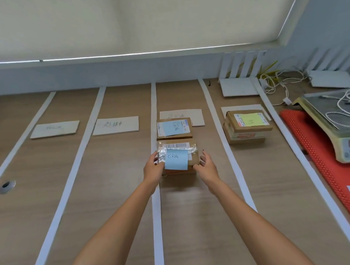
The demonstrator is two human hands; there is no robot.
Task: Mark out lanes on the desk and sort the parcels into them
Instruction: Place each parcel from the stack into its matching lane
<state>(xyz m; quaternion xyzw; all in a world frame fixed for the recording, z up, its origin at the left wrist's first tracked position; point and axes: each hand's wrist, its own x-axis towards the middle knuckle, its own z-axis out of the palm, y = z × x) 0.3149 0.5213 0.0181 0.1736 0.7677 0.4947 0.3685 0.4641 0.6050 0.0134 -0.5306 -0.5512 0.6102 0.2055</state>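
While both hands frame it, the brown cardboard parcel with a blue sticky note and a barcode label (176,157) lies flat on the wood-grain desk (115,175), in the third lane from the left, just in front of a second brown parcel with a blue note (174,128). Left hand (152,167): fingers curled round the parcel's left edge, thumb on the near side, so it grips. Right hand (206,164): fingers loosely spread at the right edge, thumb touching the near corner; it looks more like steadying than gripping, though contact of the fingertips is hard to confirm. Judgement: the two-sided hold squares the parcel up behind its neighbour, keeping it inside the lane, and the matching blue notes suggest both belong to one category. White tape strips (156,193) run from the near edge to the back wall and bound the lanes; the strip on the left passes right beside the left hand. A white paper lane card (197,116) with faint writing lies at the head of this lane, partly under the far parcel. One lane to the right sits a taller brown box with a yellow sticky note (248,126). The two lanes to the left hold only their handwritten white label cards (115,126), writing illegible. Far right: a weighing scale (334,125) on an orange perforated mat (315,156), white cables (276,82) behind.
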